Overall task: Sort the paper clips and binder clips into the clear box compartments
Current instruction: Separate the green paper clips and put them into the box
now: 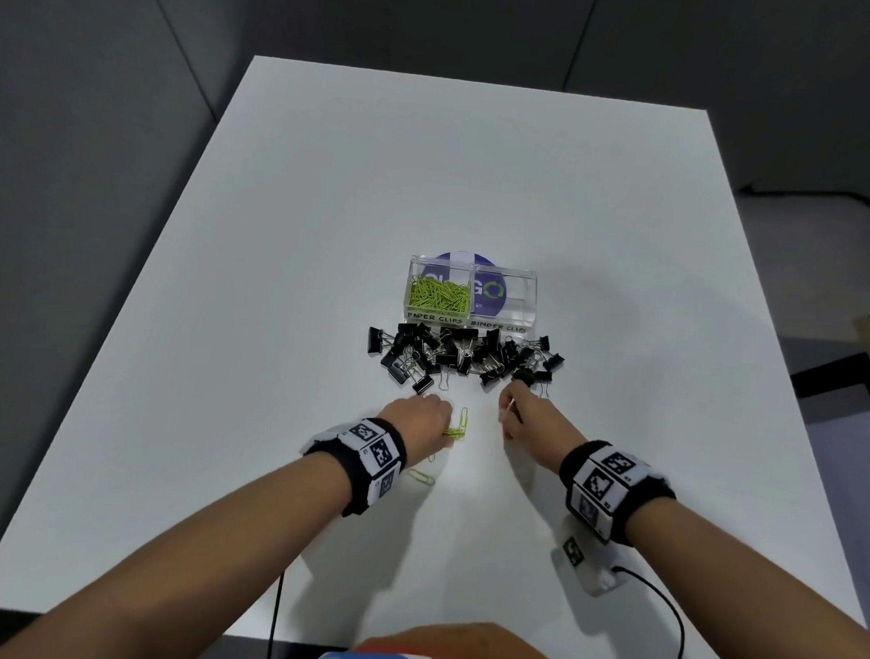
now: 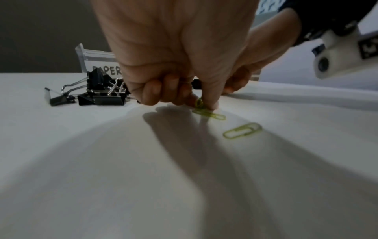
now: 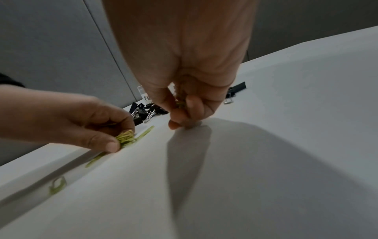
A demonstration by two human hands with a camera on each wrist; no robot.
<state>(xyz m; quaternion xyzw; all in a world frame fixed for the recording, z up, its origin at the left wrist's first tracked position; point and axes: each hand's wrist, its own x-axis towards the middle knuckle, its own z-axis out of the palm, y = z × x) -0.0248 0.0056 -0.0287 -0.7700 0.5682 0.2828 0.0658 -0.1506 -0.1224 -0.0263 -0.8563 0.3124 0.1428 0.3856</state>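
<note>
On the white tabletop (image 1: 325,249), a loose green wire paper clip (image 1: 421,477) lies nearest. The left hand (image 1: 419,421) pinches a bunch of green paper clips (image 3: 125,137); the right hand (image 1: 524,418) has its fingers curled around more. Beyond lies the pile of black binder clips (image 1: 464,354), then the clear two-compartment plastic box (image 1: 471,293), paper clips filling its left compartment.

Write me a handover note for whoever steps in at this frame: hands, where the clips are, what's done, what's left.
Left hand: pinching a small bunch of green paper clips at the white table.
Right hand: fingers curled around a few green clips.
Clear two-compartment box: PAPER CLIPS side holds a green pile; BINDER CLIPS side looks empty.
Black binder clips: all heaped in front of the box.
Done: most paper clips sorted.
Left: drop held clips in, collect loose green clips near the left hand, then move every binder clip.
</note>
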